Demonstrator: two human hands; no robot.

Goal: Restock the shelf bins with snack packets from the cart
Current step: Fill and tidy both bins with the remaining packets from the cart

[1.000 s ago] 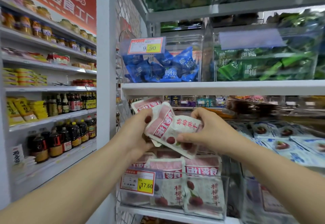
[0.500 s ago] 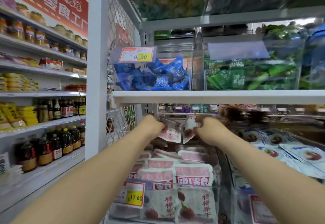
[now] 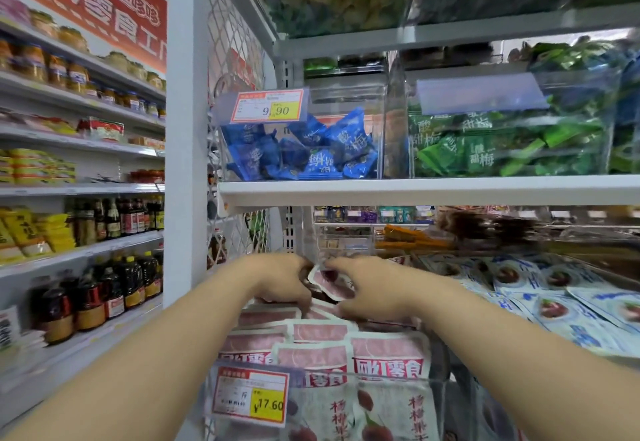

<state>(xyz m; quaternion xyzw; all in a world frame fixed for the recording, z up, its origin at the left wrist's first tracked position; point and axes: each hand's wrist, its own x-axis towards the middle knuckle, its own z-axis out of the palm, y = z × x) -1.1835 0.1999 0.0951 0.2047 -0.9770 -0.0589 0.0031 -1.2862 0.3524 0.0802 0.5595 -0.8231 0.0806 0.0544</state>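
Note:
Both my arms reach deep into a clear shelf bin (image 3: 440, 402) filled with upright rows of pink-and-white snack packets (image 3: 388, 361). My left hand (image 3: 280, 279) and my right hand (image 3: 372, 285) sit at the back of the bin, fingers curled around the same pink-and-white packet (image 3: 329, 283), which lies tilted on top of the rear rows. A price tag reading 17.60 (image 3: 251, 401) hangs on the bin's front. The cart is out of view.
The white shelf board (image 3: 429, 191) runs just above my hands, carrying a bin of blue packets (image 3: 311, 153) and a bin of green packets (image 3: 502, 146). Blue-and-white packets (image 3: 561, 305) fill the bin to the right. A white upright post (image 3: 185, 129) and bottle shelves (image 3: 93, 288) stand at left.
Both hands have carried the packets from in front of the shelf deep into the bin and lowered them onto the rear rows. The camera has moved closer.

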